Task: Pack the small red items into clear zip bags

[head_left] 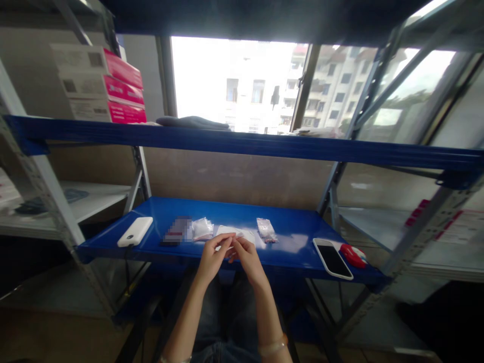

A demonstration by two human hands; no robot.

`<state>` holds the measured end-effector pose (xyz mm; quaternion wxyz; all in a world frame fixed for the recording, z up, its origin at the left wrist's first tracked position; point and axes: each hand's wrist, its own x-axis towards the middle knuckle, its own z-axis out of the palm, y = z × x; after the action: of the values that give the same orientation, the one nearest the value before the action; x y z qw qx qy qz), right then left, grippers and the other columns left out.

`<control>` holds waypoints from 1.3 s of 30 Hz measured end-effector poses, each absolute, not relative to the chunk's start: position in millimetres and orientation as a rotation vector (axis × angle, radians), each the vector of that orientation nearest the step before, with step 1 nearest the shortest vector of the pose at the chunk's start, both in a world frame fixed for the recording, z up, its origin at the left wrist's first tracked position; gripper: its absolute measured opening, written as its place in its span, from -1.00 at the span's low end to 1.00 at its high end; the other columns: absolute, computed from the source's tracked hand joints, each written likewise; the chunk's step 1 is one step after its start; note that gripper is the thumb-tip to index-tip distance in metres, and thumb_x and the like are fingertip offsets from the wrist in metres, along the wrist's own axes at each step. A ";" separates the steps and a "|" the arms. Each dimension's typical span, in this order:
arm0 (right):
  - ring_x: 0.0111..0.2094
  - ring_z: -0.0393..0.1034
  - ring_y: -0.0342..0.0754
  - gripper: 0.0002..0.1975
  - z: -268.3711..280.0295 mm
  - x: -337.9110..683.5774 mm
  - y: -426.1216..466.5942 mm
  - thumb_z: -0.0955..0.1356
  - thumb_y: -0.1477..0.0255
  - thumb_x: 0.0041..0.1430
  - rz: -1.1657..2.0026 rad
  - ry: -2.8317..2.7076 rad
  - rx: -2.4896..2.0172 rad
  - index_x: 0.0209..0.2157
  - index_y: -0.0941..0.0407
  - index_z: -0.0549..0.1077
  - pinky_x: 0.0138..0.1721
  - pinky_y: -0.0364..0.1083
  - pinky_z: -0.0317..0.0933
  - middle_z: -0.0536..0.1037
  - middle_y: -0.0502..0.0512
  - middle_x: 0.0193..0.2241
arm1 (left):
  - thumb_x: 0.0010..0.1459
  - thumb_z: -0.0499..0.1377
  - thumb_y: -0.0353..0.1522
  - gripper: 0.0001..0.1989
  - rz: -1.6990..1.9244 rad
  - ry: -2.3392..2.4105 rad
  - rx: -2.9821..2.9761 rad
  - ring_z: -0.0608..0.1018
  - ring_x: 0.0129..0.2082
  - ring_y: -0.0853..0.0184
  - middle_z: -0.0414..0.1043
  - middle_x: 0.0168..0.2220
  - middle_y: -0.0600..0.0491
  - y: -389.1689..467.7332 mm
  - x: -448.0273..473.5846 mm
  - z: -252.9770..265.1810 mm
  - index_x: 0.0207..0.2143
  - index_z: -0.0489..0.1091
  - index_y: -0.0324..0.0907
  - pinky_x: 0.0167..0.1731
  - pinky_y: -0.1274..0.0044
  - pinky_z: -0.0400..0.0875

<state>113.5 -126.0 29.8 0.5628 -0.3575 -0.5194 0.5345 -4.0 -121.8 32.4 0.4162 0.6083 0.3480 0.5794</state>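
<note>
My left hand [215, 252] and my right hand [245, 252] meet at the front edge of the blue shelf. The fingers of both are pinched together, fingertips nearly touching; whatever they hold is too small to make out. Just behind them lies a white sheet or flat packet [247, 236], partly covered by my hands. To the left of it rests a clear plastic bag [202, 228] with whitish contents. On the right lies another small clear bag [266, 229], with some reddish bits at its lower end.
A white power bank [135, 232] with a cable lies at the left, near a blurred dark item [177, 231]. A white-framed phone [333, 258] and a red object [354, 255] lie at the right. Above runs a blue shelf beam [242, 144]; pink-and-white boxes [124, 85] stand upper left.
</note>
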 end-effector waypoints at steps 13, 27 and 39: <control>-0.72 0.25 -0.20 -0.64 35.2 112.8 -131.0 0.38 0.13 0.00 1.229 -1.143 -0.840 -0.58 0.15 0.34 -0.71 -0.22 0.12 0.36 -0.07 -0.73 | 0.08 0.18 -0.17 -0.72 1.299 0.850 1.582 0.43 -0.55 0.44 0.33 -0.57 0.16 -127.7 -7.4 38.4 -0.51 0.29 -0.19 -0.53 0.61 0.31; -0.68 0.27 -0.20 -0.60 27.5 111.6 -126.6 0.30 0.05 0.07 1.322 -1.251 -0.794 -0.53 0.12 0.29 -0.67 -0.21 0.15 0.39 -0.06 -0.66 | 0.13 0.05 -0.15 -0.71 1.254 0.952 1.568 0.36 -0.57 0.42 0.25 -0.59 0.17 -125.3 -6.7 33.4 -0.51 0.25 -0.16 -0.54 0.59 0.22; -0.59 0.13 -0.16 -0.71 11.8 109.2 -120.2 0.21 0.29 0.18 0.586 -1.496 -1.165 -0.58 0.08 0.17 -0.54 -0.16 -0.05 0.24 -0.09 -0.66 | 0.18 -0.03 -0.34 -0.77 1.404 1.606 2.084 0.38 -0.50 0.35 0.32 -0.54 0.09 -120.5 2.3 17.0 -0.55 0.21 -0.15 -0.49 0.56 0.10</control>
<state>109.2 -120.2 11.8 0.5468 -0.4917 -0.6310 0.2471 2.3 -120.5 17.0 0.0798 0.6967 0.5368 0.4692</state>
